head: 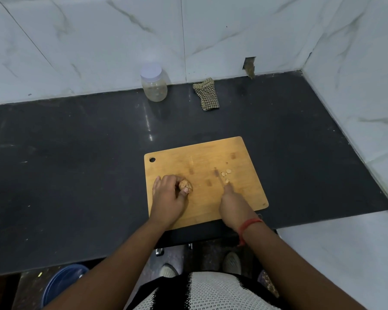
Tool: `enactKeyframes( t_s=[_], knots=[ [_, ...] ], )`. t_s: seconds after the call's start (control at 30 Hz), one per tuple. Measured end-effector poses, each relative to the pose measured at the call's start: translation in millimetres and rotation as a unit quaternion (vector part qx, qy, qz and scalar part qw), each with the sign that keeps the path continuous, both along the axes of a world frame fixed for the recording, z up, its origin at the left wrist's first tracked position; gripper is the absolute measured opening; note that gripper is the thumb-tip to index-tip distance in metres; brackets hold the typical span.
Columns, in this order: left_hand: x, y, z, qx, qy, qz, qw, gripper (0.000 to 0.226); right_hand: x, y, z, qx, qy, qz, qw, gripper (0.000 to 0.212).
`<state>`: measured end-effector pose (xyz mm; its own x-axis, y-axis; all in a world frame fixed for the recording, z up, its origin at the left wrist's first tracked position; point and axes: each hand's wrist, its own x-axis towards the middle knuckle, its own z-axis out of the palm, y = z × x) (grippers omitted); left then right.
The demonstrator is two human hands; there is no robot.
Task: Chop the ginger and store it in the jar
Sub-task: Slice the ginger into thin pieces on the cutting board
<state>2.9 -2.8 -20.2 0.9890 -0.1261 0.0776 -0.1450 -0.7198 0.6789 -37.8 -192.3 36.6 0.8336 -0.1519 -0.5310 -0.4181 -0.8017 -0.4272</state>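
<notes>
While the left hand [167,194] curls its fingers [184,191] around the ginger root [185,185] at the left part of the wooden chopping board [202,202], the right hand [233,203] grips a knife [218,176], its blurred blade pointing away beside a few cut ginger slices [226,174] on the board's right half. The board lies on the dark worktop [76,164]. Well behind it, by the marble wall, stands the lidded clear jar [154,82], with a checked cloth [206,93] near it on the right.
</notes>
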Motion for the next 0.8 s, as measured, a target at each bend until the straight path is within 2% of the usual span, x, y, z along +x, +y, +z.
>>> enactKeyframes(
  t_s=[0.13,0.23,0.4,0.5,0.67,0.8],
  knots=[
    [-0.8,-0.1,-0.8,0.006,-0.009,0.005,1.0,0.016,-10.2,-16.4,4.6,0.005,-0.036,0.011,0.999,0.018],
    [-0.9,-1.0,-1.0,0.007,-0.006,0.003,1.0,0.016,-24.4,-7.2,3.4,0.032,-0.062,0.035,0.997,0.022],
    [-1.1,0.1,-1.1,0.01,-0.014,0.005,1.0,0.016,-33.7,-17.0,-2.4,0.012,-0.059,0.016,0.998,0.003],
    [-1.2,-0.2,-0.8,0.01,-0.013,0.005,1.0,0.016,-31.4,-32.8,-3.4,-0.037,-0.058,-0.006,0.998,0.019],
    [-2.2,-0.9,0.2,0.018,-0.012,0.006,1.0,0.017,-21.4,-22.5,-1.4,-0.033,-0.107,0.026,0.993,0.018],
    [-0.8,-0.4,0.2,0.016,-0.006,0.002,1.0,0.018,-7.8,-14.7,-6.1,-0.047,-0.099,0.041,0.993,0.027]
  ],
)
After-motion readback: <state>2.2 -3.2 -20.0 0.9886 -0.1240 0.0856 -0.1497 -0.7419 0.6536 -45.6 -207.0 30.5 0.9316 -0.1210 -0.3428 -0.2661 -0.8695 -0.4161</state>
